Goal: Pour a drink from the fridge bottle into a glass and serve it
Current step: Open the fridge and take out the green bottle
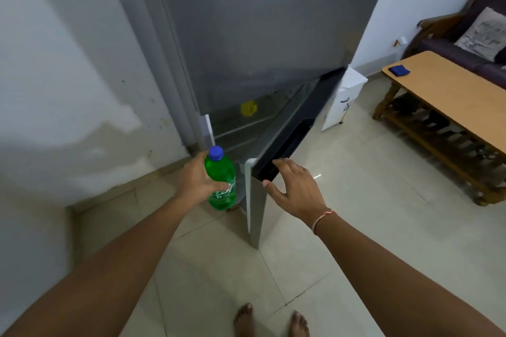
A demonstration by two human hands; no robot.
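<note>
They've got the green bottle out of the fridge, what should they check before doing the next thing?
1. Bottle held firmly: ok. The left hand grips the green bottle round its body.
2. Cap on: ok. The blue cap sits on the neck, so carrying it should not spill.
3. Bottle clear of the fridge: ok. It is outside, beside the lower fridge door.
4. Door shut: not ok. It stands open; the right hand rests open-fingered on its top edge, probably ready to push.
5. Glass ready: cannot tell. None is in view; the wooden table shows only a blue cloth.
</note>
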